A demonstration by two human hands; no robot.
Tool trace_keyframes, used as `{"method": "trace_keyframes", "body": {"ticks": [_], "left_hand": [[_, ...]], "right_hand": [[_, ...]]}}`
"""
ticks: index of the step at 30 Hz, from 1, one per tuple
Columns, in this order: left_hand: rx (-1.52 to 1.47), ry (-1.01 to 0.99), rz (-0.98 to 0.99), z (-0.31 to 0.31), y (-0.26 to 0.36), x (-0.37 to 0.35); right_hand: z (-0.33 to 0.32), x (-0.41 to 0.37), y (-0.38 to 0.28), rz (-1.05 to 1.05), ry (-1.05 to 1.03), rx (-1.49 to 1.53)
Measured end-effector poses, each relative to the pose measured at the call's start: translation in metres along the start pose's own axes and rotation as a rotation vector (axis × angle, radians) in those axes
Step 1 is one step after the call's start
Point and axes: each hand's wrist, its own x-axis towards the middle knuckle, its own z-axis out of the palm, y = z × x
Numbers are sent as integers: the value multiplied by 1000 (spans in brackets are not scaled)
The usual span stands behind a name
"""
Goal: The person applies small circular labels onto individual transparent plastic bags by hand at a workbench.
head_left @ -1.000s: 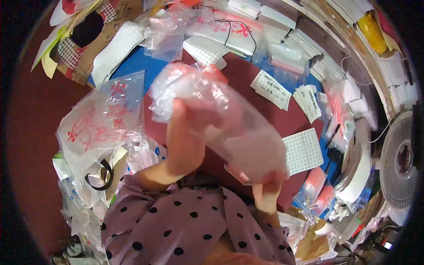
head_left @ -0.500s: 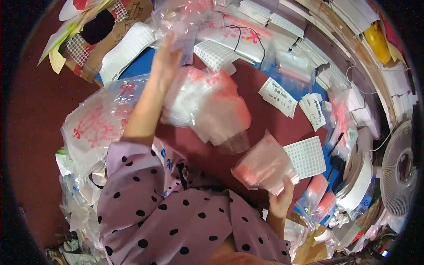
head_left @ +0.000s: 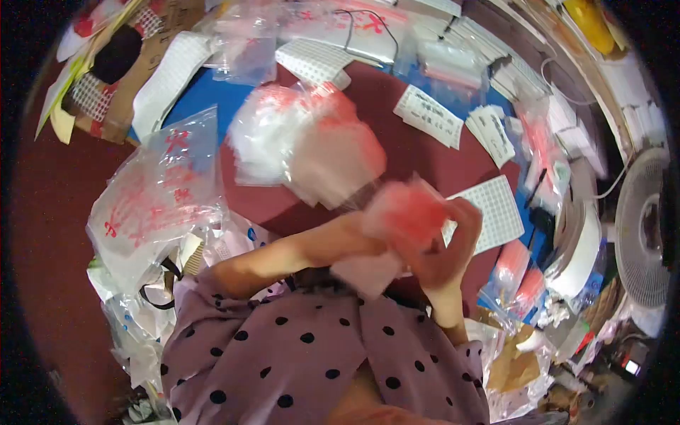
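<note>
In front of my chest, a small stack of clear zip bags with red edges (head_left: 411, 209) is held up, blurred by motion. My right hand (head_left: 450, 244) curls round the right side of the stack. My left hand (head_left: 365, 230) reaches the stack from the left; its fingers are smeared and partly hidden by the bags. A pale flap of plastic (head_left: 368, 273) hangs below my left wrist. Just beyond lies a loose pile of clear bags with red edges (head_left: 326, 152). Behind my right hand is a white sheet of round stickers (head_left: 492, 212).
Handwritten labels (head_left: 428, 117) lie on the dark red table (head_left: 404, 163). A large printed plastic bag (head_left: 152, 205) is at the left, near a cardboard box (head_left: 166, 60). A fan (head_left: 641, 227) stands at the right, near rolled bags (head_left: 513, 265).
My left hand has come back from the clear plastic at the far edge to the bag stack. My right hand has raised the stack inward. The view has shifted slightly.
</note>
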Motion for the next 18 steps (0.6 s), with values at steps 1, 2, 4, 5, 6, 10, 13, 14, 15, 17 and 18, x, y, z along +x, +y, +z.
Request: {"method": "trace_keyframes", "body": {"ticks": [1,2,4,5,6,10,13,14,15,17,18], "left_hand": [[-7,-19,-11,4,1,3],[6,102,128,8,3,8],[-52,375,209,11,-15,10],[-52,363,200,8,-20,10],[-69,399,166,6,-22,9],[-459,430,79,-3,-34,11],[-336,532,96,5,-20,7],[-337,531,94,5,-20,6],[-277,525,94,3,-21,5],[-213,520,92,0,-21,3],[-241,500,69,-2,-19,2]], "right_hand": [[5,-4,3,168,19,128],[9,-8,2,321,-74,154],[19,-19,12,452,-215,91],[22,-25,21,463,-207,84],[22,-31,28,460,-266,185],[24,-23,17,601,-225,480],[23,-29,26,605,-204,456],[22,-32,31,525,-249,356],[23,-33,33,526,-249,357],[25,-33,35,561,-274,501],[26,-31,35,561,-271,504]]}}
